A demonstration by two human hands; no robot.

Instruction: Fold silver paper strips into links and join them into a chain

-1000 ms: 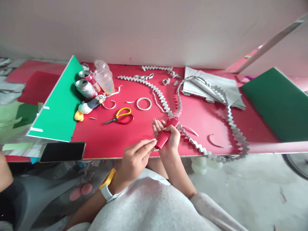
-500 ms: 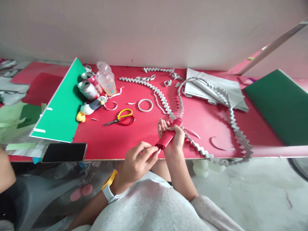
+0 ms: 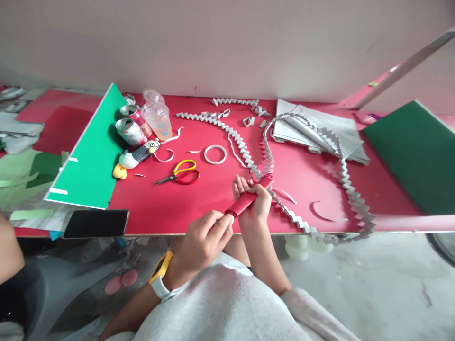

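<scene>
A glossy red roll [image 3: 243, 203] lies slantwise across my right hand [image 3: 261, 206], whose fingers and thumb are wrapped around it. At the roll's lower-left end, my left hand [image 3: 208, 237] pinches with thumb and fingertips; its wrist carries a yellow and white band. What the fingertips hold inside the roll's end is hidden. Just beyond my hands, a long grey zigzag chain of folded strips [image 3: 245, 154] curves over the red table [image 3: 159, 208]. Scissors [image 3: 177, 174] with one yellow and one red handle lie to the left, near a white tape-like ring [image 3: 215, 154].
A green board [image 3: 88, 156] leans at left beside cans [image 3: 130, 132], a plastic cup [image 3: 158, 123] and a bird toy [image 3: 137, 158]. A black phone [image 3: 95, 224] rests at the table's front edge. Papers [image 3: 320, 132] and a dark green board [image 3: 414, 156] lie right.
The red roll's lower end reaches a little further left, and my left hand has shifted slightly left with it. My right hand keeps its grip in almost the same place.
</scene>
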